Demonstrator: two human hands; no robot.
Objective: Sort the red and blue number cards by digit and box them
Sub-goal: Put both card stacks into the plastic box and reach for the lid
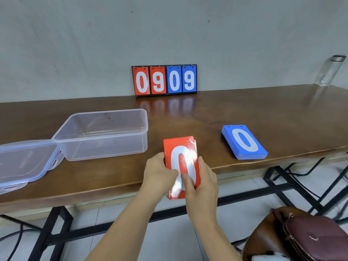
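Both hands (160, 172) (203, 183) grip red cards (181, 147) over table edge (113, 187).

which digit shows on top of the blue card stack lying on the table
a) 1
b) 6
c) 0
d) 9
c: the blue card stack lies flat near the table's front edge with a white 0 on its top card, apart from the red card stack held in both hands.
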